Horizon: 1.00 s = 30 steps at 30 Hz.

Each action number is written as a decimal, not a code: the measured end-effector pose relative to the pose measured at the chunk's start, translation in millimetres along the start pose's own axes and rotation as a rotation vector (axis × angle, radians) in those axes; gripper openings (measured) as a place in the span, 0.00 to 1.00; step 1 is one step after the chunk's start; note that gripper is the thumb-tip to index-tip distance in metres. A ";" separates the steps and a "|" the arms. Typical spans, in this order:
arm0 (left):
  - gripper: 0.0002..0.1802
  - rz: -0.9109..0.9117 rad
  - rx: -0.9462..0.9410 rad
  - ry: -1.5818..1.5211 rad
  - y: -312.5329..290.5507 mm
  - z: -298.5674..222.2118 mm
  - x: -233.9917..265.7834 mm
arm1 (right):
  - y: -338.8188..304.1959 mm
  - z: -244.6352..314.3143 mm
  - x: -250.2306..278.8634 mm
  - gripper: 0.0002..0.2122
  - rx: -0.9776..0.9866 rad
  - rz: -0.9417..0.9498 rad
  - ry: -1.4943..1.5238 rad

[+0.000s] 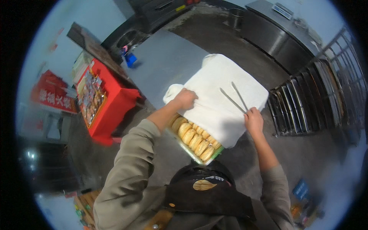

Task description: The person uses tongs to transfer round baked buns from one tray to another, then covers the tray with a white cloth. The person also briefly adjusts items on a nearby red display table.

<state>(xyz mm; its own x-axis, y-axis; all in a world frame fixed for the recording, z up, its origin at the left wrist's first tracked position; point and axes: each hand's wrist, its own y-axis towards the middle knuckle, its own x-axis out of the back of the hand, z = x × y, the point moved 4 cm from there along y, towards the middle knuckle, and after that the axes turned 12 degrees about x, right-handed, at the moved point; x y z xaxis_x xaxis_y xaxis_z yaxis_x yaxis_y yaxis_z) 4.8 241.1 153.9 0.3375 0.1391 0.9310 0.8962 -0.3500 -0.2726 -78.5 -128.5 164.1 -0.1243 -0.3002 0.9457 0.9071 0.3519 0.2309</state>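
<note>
A large white cloth (230, 80) lies over most of a tray (184, 147) and reaches past it onto the table. Along the tray's near side, rows of round, golden flat pastries (193, 138) stand on edge, uncovered. My left hand (186, 99) is closed on the cloth near its left edge, just above the pastries. Metal tongs (233, 100) are in my right hand (254, 122), gripped at their joined end. Their two arms spread apart and point away from me over the cloth. The right fingers are also close to the cloth's right edge; whether they pinch it cannot be told.
Beyond the cloth stretches a grey metal table (165, 53) with a small blue object (130, 59) at its left. A red-covered stand (109, 115) with packaged goods is on the left. At right stands a rack of trays (303, 99); a steel counter (276, 36) is behind.
</note>
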 end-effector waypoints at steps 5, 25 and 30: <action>0.21 -0.313 -0.315 -0.186 -58.1 11.6 6.1 | -20.1 13.8 4.6 0.24 -0.153 -0.107 0.179; 0.15 -0.485 0.212 -0.244 -196.3 54.9 -7.6 | -90.4 103.1 13.0 0.13 -0.091 0.327 0.585; 0.11 -0.574 0.257 -0.253 -243.7 79.3 -26.4 | -147.3 176.2 29.1 0.22 0.004 0.666 0.789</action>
<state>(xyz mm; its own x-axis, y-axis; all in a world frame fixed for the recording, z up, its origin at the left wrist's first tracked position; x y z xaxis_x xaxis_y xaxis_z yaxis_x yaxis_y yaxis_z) -199.7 396.2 176.5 -0.1831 0.4605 0.8686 0.9830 0.0714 0.1694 -286.6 -32.8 197.9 0.7031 -0.5392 0.4636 0.6940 0.6624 -0.2821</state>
